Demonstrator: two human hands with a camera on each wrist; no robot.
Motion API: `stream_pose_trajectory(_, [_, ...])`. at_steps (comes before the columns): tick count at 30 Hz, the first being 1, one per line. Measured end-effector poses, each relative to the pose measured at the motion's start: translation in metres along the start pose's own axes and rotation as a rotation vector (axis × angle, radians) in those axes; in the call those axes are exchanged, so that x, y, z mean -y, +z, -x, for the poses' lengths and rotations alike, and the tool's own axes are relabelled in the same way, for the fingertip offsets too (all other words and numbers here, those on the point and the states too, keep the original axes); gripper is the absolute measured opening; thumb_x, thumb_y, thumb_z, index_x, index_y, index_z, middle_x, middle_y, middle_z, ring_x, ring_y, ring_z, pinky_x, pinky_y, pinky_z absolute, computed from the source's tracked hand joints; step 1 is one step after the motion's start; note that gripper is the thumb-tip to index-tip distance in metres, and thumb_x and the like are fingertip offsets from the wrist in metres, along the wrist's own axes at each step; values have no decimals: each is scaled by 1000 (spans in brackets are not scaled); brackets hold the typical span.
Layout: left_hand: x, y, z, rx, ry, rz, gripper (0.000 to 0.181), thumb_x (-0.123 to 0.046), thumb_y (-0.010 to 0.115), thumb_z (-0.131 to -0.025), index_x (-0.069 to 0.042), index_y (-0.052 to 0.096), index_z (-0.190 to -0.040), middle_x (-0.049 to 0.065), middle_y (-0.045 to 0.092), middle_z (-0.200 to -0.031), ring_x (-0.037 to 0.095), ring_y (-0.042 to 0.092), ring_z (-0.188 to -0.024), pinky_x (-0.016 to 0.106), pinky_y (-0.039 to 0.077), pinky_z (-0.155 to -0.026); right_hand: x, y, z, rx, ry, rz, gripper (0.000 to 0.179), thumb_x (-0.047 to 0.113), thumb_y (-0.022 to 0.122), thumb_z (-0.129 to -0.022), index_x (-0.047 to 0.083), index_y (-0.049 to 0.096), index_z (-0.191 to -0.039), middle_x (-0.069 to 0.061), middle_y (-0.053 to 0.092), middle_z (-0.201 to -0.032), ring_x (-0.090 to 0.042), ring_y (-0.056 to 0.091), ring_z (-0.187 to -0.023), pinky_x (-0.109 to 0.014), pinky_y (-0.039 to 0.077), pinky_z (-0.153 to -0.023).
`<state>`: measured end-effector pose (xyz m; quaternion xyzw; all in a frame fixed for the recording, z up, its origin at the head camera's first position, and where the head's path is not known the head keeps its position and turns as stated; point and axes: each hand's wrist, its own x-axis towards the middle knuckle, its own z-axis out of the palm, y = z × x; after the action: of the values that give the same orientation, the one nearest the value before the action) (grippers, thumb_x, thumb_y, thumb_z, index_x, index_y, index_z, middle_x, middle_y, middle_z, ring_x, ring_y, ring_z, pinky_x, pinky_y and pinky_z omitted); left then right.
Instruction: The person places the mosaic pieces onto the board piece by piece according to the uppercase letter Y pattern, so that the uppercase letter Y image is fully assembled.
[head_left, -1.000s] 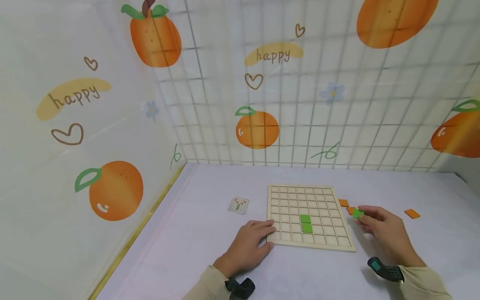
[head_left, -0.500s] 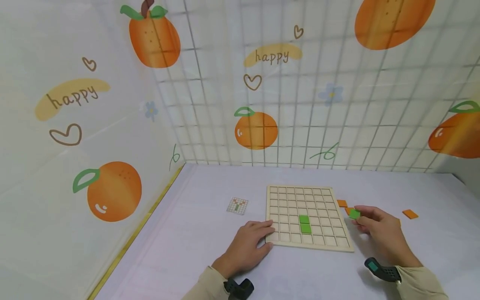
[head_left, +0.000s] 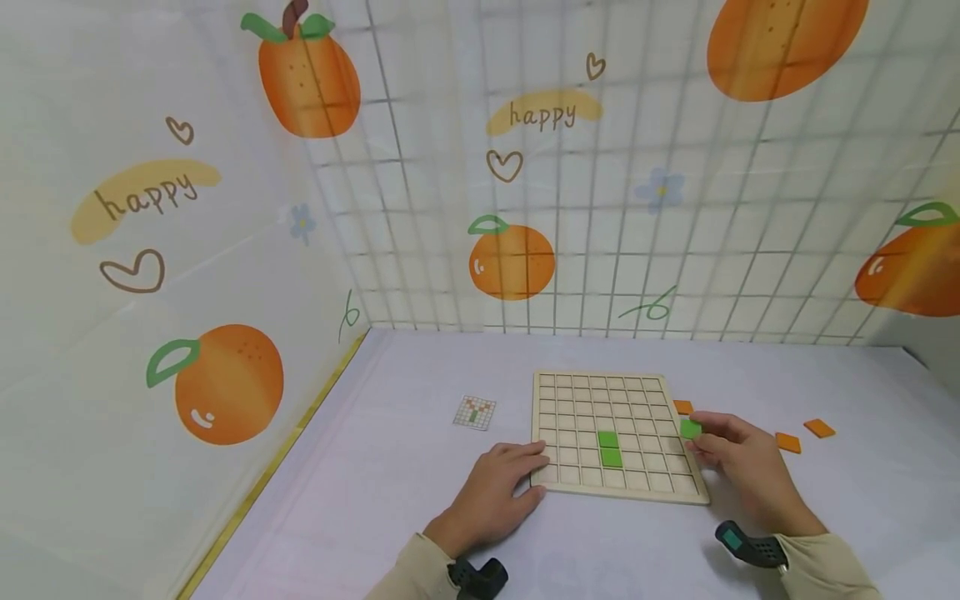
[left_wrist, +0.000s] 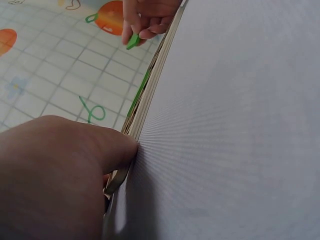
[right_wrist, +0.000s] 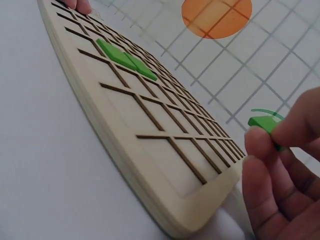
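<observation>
A pale wooden grid board lies on the table, with two green square tiles one behind the other in its cells. My left hand rests at the board's near left corner, fingers on the left edge and thumb against the front side. Between thumb and fingertips, my right hand pinches another green tile over the board's right edge. In the right wrist view that pinched tile is tilted and raised above the board.
A small pattern card lies left of the board. Orange tiles lie to the right: one orange tile beside the board's edge, two more orange tiles beyond my right hand. A printed curtain over a wire grid stands behind the table.
My right hand has moved left with the green tile, from beside the board to its right edge. An orange tile behind that hand has come into view. The left hand stays put.
</observation>
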<state>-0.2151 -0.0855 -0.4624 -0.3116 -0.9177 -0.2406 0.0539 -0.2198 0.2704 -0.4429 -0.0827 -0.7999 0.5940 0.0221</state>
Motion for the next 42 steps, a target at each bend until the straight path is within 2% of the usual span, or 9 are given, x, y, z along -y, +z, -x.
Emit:
stream_pose_trajectory(7, [-2, -2, -1, -3, 4, 13, 40, -29, 60, -99, -16, 63, -137, -6, 50, -150, 17, 46, -133, 44, 39, -108, 3, 4, 1, 7, 1, 18, 48, 17, 59, -99, -1, 49, -143, -19, 52, -138, -6, 63, -92, -19, 54, -77])
stream_pose_trajectory(14, [0, -1, 0, -1, -1, 12, 40, -29, 60, -99, -16, 64, -136, -6, 51, -149, 17, 47, -132, 44, 39, -107, 5, 10, 0, 12, 1, 26, 48, 15, 60, -98, -2, 50, -142, -18, 56, -131, -9, 63, -91, -21, 54, -75])
stream_pose_trajectory(22, [-1, -1, 1, 3, -18, 35, 40, -29, 60, -98, -16, 64, -136, -6, 50, -150, 18, 46, -133, 45, 39, -108, 8, 11, -3, 59, -35, 14, 49, 19, 60, -100, -3, 48, -143, -21, 54, -135, -9, 65, -95, -19, 54, -80])
stream_pose_trajectory(32, [0, 0, -1, -11, 11, 16, 39, -29, 60, -98, -16, 64, -135, -6, 51, -148, 17, 47, -132, 44, 40, -107, 11, 18, -11, 62, -100, -18, 45, 13, 58, -99, -5, 51, -140, -20, 59, -127, -11, 66, -94, -25, 57, -80])
stream_pose_trajectory(38, [1, 1, -1, -6, 3, 16, 39, -29, 60, -98, -16, 64, -135, -6, 51, -149, 17, 47, -132, 43, 39, -107, 16, 24, -13, 61, -92, -11, 42, 14, 56, -100, -3, 52, -138, -20, 61, -122, -14, 66, -95, -25, 57, -80])
stream_pose_trajectory(42, [1, 1, -1, -10, 6, 14, 39, -29, 60, -98, -16, 64, -135, -6, 51, -148, 16, 47, -132, 43, 40, -107, 18, 27, -14, 70, -88, -10, 43, 15, 58, -100, -3, 52, -139, -20, 59, -125, -12, 66, -94, -25, 57, -81])
